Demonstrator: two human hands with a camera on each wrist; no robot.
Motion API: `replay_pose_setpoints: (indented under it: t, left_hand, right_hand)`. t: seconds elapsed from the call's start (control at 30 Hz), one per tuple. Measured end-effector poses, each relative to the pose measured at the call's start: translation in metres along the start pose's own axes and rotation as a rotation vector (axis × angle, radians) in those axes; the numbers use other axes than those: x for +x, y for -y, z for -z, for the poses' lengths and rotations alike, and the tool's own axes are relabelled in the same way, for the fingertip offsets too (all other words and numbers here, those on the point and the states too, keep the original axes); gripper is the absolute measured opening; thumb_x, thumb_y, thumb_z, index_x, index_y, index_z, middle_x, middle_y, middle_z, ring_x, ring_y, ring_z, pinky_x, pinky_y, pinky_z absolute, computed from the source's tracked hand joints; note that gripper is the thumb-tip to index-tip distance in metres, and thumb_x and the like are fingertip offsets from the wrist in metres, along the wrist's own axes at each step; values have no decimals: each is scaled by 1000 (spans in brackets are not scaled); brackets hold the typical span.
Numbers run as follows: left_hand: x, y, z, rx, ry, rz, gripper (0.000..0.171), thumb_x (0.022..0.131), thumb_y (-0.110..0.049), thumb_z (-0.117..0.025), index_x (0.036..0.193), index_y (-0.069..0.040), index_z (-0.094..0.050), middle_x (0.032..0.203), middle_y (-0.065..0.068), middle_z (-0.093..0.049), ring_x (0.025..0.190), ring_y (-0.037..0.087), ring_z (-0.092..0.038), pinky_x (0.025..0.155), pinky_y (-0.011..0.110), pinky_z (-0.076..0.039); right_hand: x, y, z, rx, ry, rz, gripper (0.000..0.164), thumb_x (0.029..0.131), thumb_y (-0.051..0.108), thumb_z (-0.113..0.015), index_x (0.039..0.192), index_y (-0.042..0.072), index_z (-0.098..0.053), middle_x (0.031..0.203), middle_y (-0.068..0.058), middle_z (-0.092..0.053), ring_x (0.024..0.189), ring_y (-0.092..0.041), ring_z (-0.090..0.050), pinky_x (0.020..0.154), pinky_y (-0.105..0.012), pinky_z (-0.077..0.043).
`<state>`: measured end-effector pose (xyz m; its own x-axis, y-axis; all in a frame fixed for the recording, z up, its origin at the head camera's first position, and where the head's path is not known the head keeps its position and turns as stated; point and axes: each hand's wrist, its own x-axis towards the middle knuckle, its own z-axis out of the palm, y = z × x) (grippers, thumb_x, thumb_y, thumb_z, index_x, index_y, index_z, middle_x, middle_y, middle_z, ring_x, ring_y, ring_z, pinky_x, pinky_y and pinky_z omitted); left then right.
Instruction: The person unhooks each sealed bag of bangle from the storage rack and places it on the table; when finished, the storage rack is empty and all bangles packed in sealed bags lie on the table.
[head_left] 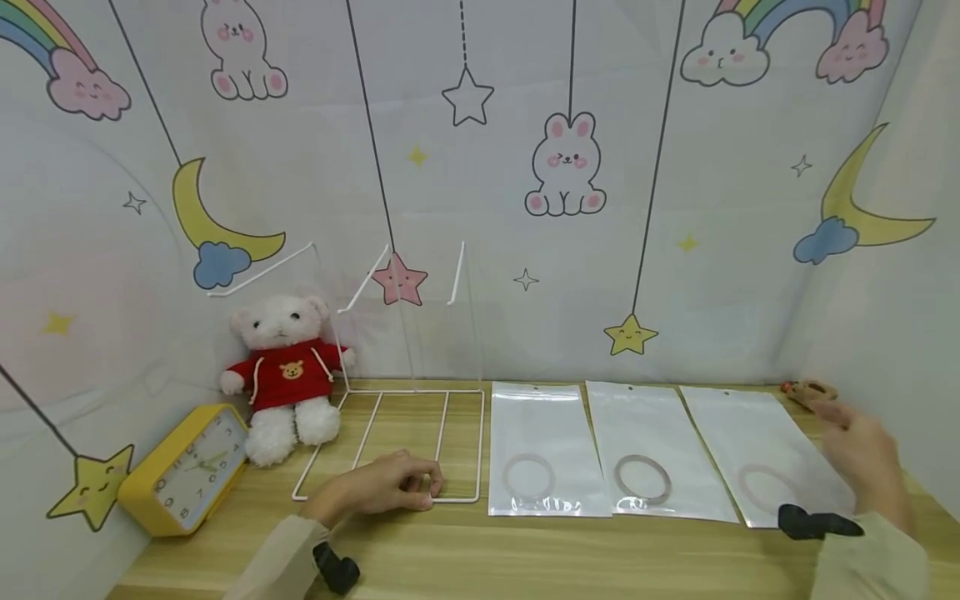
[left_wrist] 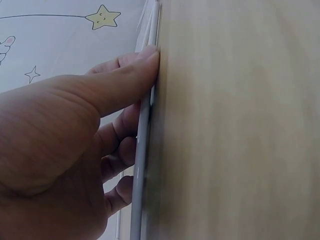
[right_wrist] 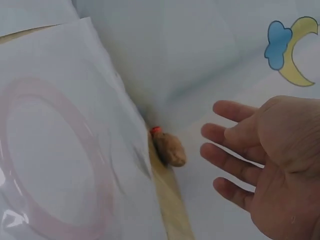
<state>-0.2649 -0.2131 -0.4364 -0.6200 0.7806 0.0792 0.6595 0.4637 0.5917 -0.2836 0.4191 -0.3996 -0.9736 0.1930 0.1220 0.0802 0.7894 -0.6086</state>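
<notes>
In the head view, my left hand [head_left: 386, 483] is at the front bar of a white wire rack [head_left: 481, 442] with three hooks. Up close in the left wrist view, thumb and fingers pinch the white bar [left_wrist: 140, 165] from both sides, low over the wood. My right hand [head_left: 862, 450] hovers over the right end of the rightmost clear-fronted packet [head_left: 750, 433], its fingers loosely bent and holding nothing. A small brown object with a red tip [right_wrist: 172, 150] lies just beyond those fingertips, apart from them. Inside that packet is a pale pink ring [right_wrist: 97, 165].
Two more packets, one left [head_left: 540, 425] and one middle [head_left: 645, 425], lie beside the rack, each with a ring inside. A white teddy bear in a red hoodie [head_left: 292, 375] leans behind the rack's left side. At far left stands a yellow clock [head_left: 168, 475]. A printed cloth backs the table.
</notes>
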Motion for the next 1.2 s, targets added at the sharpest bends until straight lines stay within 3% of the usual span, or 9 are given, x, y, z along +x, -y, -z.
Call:
replay_pose_setpoints:
  t: [0.3, 0.4, 0.5, 0.57, 0.63, 0.9, 1.13, 1.2]
  left_hand:
    - [0, -4, 3, -13, 0, -43, 7, 95, -18, -68, 94, -15, -62, 64, -4, -50, 62, -2, -43, 60, 17, -36]
    - [0, -4, 2, -12, 1, -54, 7, 95, -18, -68, 94, -14, -62, 64, -5, -50, 61, -3, -43, 60, 17, -36]
    - [-1, -4, 2, -11, 3, -61, 7, 95, -17, -68, 94, -14, -62, 63, -5, -49, 61, -3, -43, 59, 17, -36]
    - [0, -3, 2, -9, 1, -60, 8, 94, -17, -69, 94, -14, -62, 63, -6, -49, 60, -4, -43, 59, 17, -36]
    - [0, -3, 2, -8, -5, -55, 8, 94, -17, -69, 94, -14, -62, 62, -6, -49, 60, -4, -43, 59, 17, -36]
    - [2, -4, -1, -10, -6, -59, 8, 94, -15, -69, 94, -13, -62, 62, -5, -50, 60, -4, -43, 59, 17, -36]
    - [0, -3, -2, 9, -8, -29, 8, 95, -17, -69, 94, -14, -62, 64, -9, -48, 61, -4, -42, 61, 17, -35]
    - [-1, -4, -1, 4, -8, -20, 8, 94, -17, -69, 94, -14, -61, 63, -9, -48, 60, -4, -42, 61, 17, -35]
  right_hand:
    - [-2, 35, 1, 16, -104, 138, 40, 106, 14, -33, 136, -8, -48, 134, -36, -49, 118, -58, -43, 90, -65, -36]
    - [-4, 47, 0, 19, -137, 184, 39, 106, 16, -36, 133, -5, -53, 126, -30, -59, 107, -36, -56, 83, -49, -41]
    - [-4, 59, 1, 42, -158, 213, 37, 106, 19, -40, 132, 0, -58, 105, -3, -69, 92, -3, -53, 74, -31, -40]
    - [-3, 66, 1, 74, -163, 220, 37, 105, 22, -42, 132, 2, -60, 98, 18, -63, 86, 10, -46, 69, -24, -38]
    - [-2, 72, 0, 100, -165, 220, 38, 105, 25, -44, 132, 4, -60, 96, 32, -51, 86, 15, -43, 69, -20, -38]
    - [-6, 92, -2, 122, -160, 324, 37, 105, 28, -50, 132, 5, -60, 107, 24, -57, 94, 14, -43, 73, -19, -40]
    - [-10, 113, -6, 109, -132, 404, 36, 105, 29, -51, 132, 6, -60, 123, -14, -64, 96, 9, -45, 72, -20, -43]
    - [-10, 119, -7, 120, -125, 447, 34, 104, 26, -54, 130, 6, -61, 123, -18, -65, 94, 12, -46, 71, -17, -43]
